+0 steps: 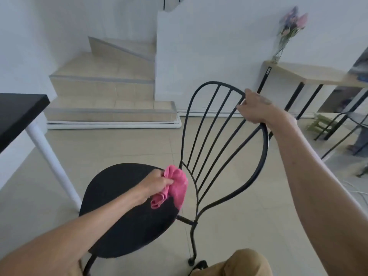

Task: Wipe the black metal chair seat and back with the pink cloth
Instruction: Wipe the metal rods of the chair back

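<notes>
- At the middle of the view stands the chair (199, 166), its round black seat (127, 212) low at about seven o'clock and its fan-shaped back (223, 136) rising toward one o'clock.
- Left hand (155, 184): fingers closed around the bunched pink cloth (175, 186), pressing it on the rear edge of the seat, just beside the foot of the back rods.
- Right hand (253, 108): curled shut over the top rim of the back at about two o'clock, steadying the frame.
- Risk: the chair looks light and leans on thin legs; I judge a hard push on the seat edge, or a slackened right grip, could tip or slide it on the smooth tiled floor (119, 148).
- Risk: the cloth is wadded, so loose folds could snag between the narrow rods where they converge.
- Risk: a ball of cloth touches little surface, so patches of the seat may be missed.
- Materials: the frame is thin black metal rod, bent in a leaf-like curve with straight ribs; the seat looks matte and slightly grainy; the cloth is soft and fuzzy.
</notes>
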### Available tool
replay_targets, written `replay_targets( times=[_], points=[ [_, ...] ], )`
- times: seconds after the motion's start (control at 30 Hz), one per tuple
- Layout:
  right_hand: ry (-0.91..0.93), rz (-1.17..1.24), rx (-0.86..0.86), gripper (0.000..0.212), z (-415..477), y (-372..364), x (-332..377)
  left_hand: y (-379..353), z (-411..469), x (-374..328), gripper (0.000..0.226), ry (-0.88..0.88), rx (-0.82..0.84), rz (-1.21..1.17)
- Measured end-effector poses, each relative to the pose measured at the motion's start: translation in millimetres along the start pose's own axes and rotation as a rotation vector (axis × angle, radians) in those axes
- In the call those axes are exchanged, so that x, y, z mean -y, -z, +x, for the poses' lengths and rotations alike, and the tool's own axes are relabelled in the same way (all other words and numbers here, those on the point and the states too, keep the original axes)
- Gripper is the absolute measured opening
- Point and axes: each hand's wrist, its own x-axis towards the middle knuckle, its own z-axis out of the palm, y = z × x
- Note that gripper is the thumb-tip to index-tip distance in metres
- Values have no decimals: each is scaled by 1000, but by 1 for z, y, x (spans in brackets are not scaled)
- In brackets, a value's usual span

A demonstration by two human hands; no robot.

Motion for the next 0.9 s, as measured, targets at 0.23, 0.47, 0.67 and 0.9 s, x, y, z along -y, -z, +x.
replay_targets(
  times=[0.23, 0.47, 0.67, 0.9],
  points=[
    [14, 209, -55, 9, -1, -9, -4, -1, 54, -154, 36, -357, -73, -757],
    [22, 276, -80, 15, -1, -10, -4, -53, 87, -228, 50, -573, -127, -365],
    [39, 288, -101, 17, -2, -9, -6, -75, 115, -162, 32, -667, -239, -173],
    [36, 338, -93, 18, 0, -10, -7, -84, 154, -39, 18, -427, -231, 155]
  ],
)
